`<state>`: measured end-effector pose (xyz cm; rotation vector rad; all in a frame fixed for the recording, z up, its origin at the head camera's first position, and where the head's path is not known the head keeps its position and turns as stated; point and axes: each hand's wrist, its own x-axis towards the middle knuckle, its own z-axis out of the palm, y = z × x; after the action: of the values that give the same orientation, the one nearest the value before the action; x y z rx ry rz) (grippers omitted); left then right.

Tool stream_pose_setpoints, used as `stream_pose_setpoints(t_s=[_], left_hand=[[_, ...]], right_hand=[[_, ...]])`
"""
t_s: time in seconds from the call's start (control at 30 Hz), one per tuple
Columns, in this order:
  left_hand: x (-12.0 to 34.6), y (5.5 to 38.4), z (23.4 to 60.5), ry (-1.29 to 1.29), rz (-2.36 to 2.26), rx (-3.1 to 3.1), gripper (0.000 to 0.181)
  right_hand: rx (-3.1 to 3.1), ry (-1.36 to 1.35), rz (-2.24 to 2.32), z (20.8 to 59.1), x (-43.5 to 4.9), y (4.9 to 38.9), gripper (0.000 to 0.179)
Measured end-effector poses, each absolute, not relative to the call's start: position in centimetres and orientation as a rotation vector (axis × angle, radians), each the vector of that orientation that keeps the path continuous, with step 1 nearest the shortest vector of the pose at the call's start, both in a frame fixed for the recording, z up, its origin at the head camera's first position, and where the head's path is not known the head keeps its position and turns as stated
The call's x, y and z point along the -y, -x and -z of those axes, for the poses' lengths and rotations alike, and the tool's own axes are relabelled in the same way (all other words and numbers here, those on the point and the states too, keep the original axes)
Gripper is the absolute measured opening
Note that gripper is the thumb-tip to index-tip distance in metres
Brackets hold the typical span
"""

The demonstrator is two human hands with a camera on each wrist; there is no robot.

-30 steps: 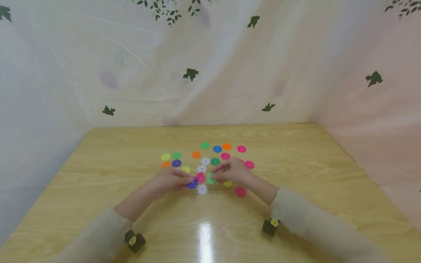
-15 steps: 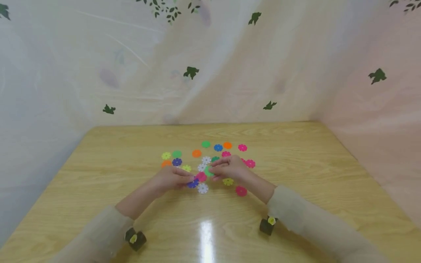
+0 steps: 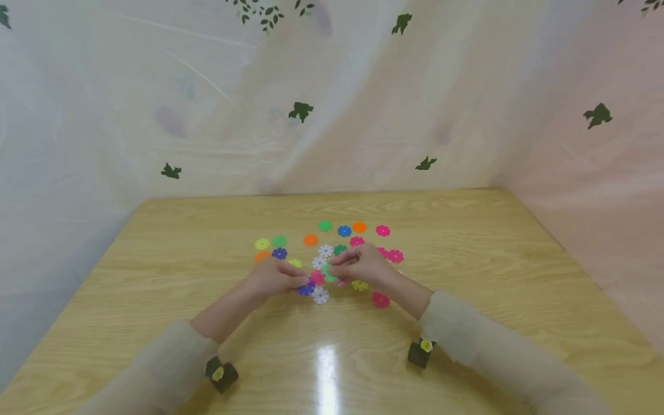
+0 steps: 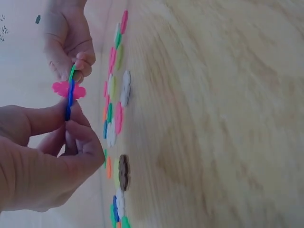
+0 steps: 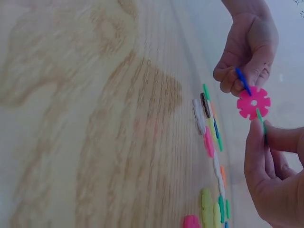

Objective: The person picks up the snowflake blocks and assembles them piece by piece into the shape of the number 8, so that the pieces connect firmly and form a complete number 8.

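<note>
My left hand pinches a dark blue notched snowflake disc between thumb and fingers. A pink snowflake disc stands crosswise to it, slotted into its edge. From the other side, my right hand pinches a green disc by its rim, thumb against fingertips. The green disc's edge meets the pink disc's notched rim, opposite the blue one. All three are held up above the wooden table, with both hands close together.
Several loose discs lie flat around and beyond the hands, among them a white disc, a pink disc, an orange disc and a blue disc. A pale patterned curtain hangs behind the table.
My right hand has shifted the green disc slightly up and left, then tilted it against the pink disc's rim. My left hand keeps its pinch on the blue disc, nearly still.
</note>
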<state>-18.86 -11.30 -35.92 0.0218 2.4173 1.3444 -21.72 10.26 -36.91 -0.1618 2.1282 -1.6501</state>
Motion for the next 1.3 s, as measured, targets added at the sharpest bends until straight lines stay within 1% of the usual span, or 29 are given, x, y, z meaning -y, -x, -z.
stream_pose_setpoints(t_s=[0.17,0.37,0.47,0.77,0.97,1.17,1.3], left_hand=[[10.5,18.7,36.2,0.073,-1.345,-2.453,0.024],[10.5,18.7,36.2,0.129,-1.357,-2.463,0.024],[10.7,18.7,36.2,0.128,-1.407,-2.439,0.026],[10.8,18.0,37.2,0.097,-1.561,-2.350,0.029],[10.8,17.7,36.5,0.049,-1.587,-2.286,0.032],[10.8,18.3,36.1,0.040,-1.615,-2.253,0.040],[10.5,18.7,36.3,0.064,-1.680,-2.209,0.037]], right_hand=[[-2.179,0.188,1.641,37.2,-10.0,21.7,0.024],[-2.126,0.033,1.725,37.7,-9.8,21.8,0.028],[-2.060,-0.017,1.758,37.7,-9.9,22.0,0.031],[-1.937,0.018,1.763,37.5,-10.4,22.3,0.036],[-1.800,-0.016,1.802,37.4,-10.6,23.0,0.036],[-1.826,0.093,1.698,37.3,-10.6,23.1,0.035],[-1.840,0.171,1.658,37.3,-10.2,23.0,0.034]])
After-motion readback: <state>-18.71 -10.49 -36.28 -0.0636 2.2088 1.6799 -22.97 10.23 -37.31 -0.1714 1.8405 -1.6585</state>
